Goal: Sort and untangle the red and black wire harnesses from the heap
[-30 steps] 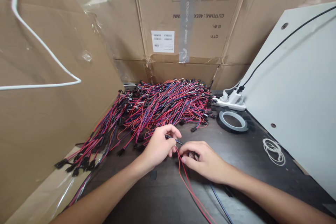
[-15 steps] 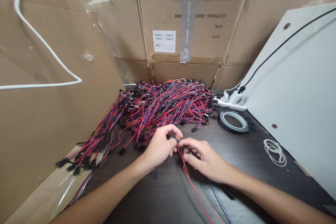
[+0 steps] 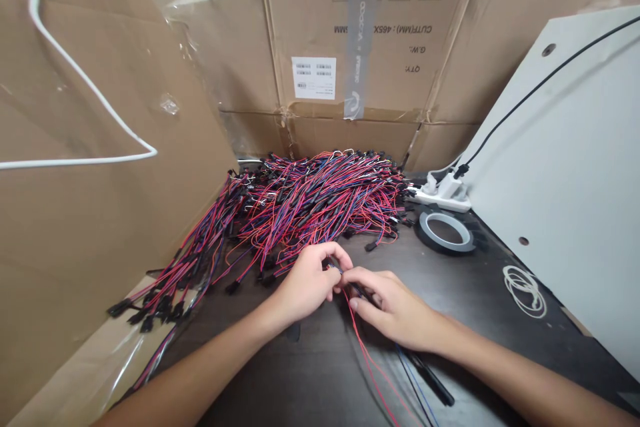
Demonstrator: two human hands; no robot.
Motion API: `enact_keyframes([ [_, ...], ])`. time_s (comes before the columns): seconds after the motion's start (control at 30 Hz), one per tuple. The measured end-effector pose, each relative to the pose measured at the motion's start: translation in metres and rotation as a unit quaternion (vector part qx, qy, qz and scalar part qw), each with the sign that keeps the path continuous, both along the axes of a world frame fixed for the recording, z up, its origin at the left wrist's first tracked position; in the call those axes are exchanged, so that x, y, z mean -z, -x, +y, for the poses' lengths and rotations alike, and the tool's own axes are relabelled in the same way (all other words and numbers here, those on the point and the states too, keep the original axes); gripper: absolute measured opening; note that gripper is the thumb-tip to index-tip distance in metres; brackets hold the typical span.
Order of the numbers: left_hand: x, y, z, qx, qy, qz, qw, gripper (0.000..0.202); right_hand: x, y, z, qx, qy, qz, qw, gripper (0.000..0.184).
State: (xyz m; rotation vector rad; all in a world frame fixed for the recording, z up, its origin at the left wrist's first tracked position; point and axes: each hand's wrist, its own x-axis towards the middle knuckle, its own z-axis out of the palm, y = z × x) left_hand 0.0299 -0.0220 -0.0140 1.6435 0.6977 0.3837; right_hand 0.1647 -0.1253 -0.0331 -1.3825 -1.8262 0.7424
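Wires (image 3: 358, 333), red, ran from between left hand (image 3: 311, 280) and right hand (image 3: 395, 307), over desk (image 3: 295, 387). Left fingers pinched wires; right fingers curled round black tube (image 3: 437, 385), end jutting below wrist. Steady pinch, strands kept apart, probably served best.

The wire pile (image 3: 320, 203) lies beyond the left hand (image 3: 311, 279).

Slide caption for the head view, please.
Left hand pinches red wires, right hand grips a black tube, heaped wires behind on a dark table.
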Motion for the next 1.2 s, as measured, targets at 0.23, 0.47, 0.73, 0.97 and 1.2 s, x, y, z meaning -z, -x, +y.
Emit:
enact_keyframes([
  [0.23,-0.0021,0.0004,-0.0024,0.012,0.011,0.016,1.000,0.022,0.0007,0.0004,-0.0004,-0.001,-0.009,-0.005,1.000,0.020],
  [0.47,-0.0030,0.0007,-0.0023,0.010,0.016,0.011,1.000,0.022,0.0014,0.0008,-0.0006,-0.005,-0.008,-0.005,1.000,0.020],
  [0.73,0.0021,0.0006,-0.0005,0.015,0.059,-0.001,0.998,0.022,-0.0004,0.0006,-0.0015,-0.008,-0.002,-0.014,1.000,0.020],
  [0.97,-0.0004,-0.0014,-0.0003,-0.011,0.102,-0.016,0.995,0.022,-0.0013,0.0008,0.0000,-0.012,-0.013,-0.003,1.000,0.020],
  [1.2,-0.0031,-0.0017,-0.0017,-0.001,0.088,-0.015,0.996,0.008,-0.0004,0.0005,-0.0013,-0.012,-0.014,-0.009,1.000,0.020],
])
